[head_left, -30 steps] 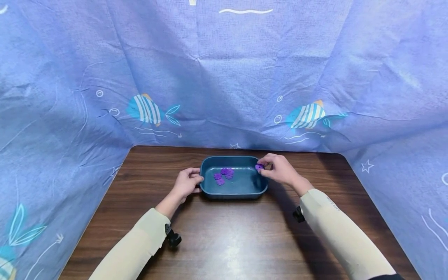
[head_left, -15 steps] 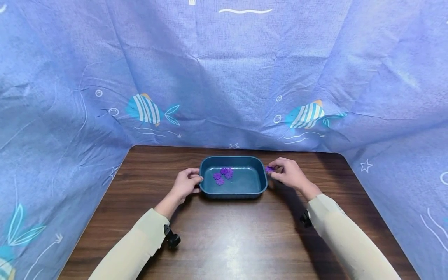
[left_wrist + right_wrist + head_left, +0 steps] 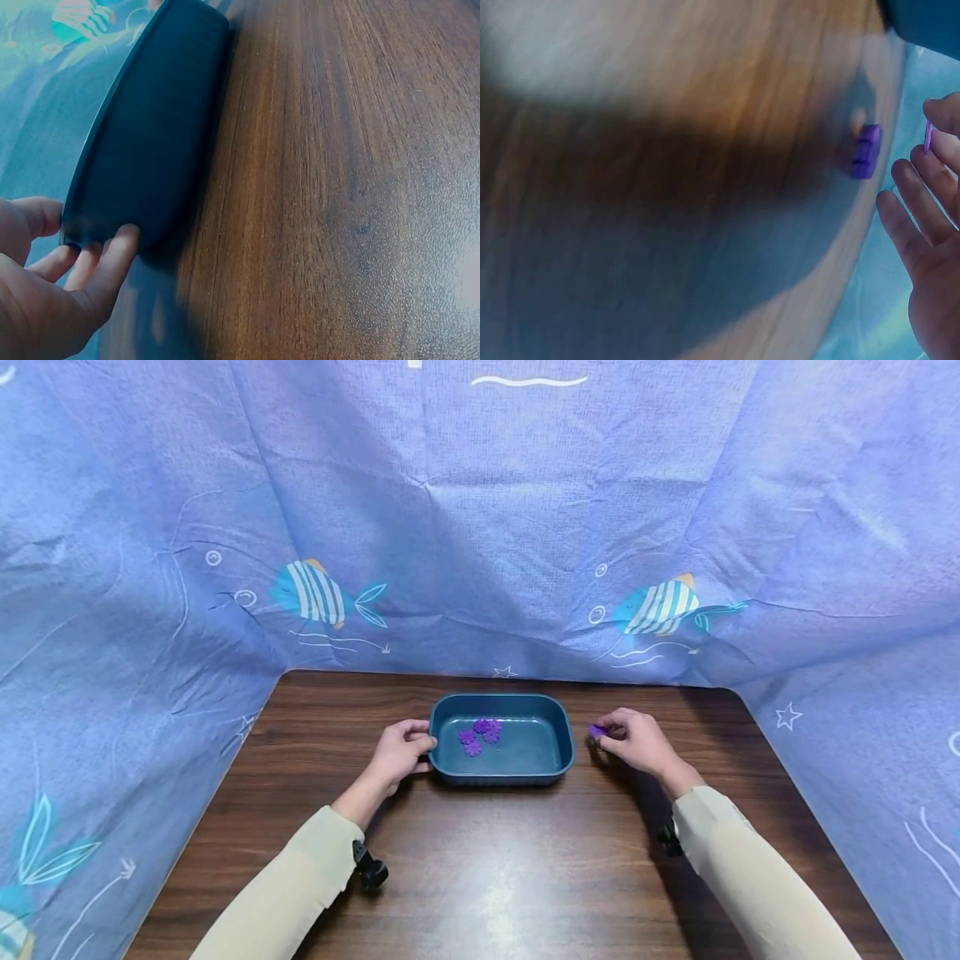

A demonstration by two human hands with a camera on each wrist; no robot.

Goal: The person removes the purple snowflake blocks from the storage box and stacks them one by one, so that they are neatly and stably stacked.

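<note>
A brown wooden table [image 3: 450,835] is brightened by a shiny white patch of light [image 3: 498,902] near the front, and it is closed in at the back and both sides by a wrinkly blue cloth [image 3: 510,527], where stripy fish [image 3: 315,593], bubbles [image 3: 245,598], white wavy lines [image 3: 529,382] and little stars [image 3: 788,717] are drawn.

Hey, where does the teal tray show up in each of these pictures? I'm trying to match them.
Head: the teal tray sits just below the picture's centre, seen from above.
Left wrist: the teal tray fills the upper left, seen from outside, its lower end held by the left hand.
Right wrist: only part shows, in the top right corner.
Shared landmark: the brown wooden tabletop.
</note>
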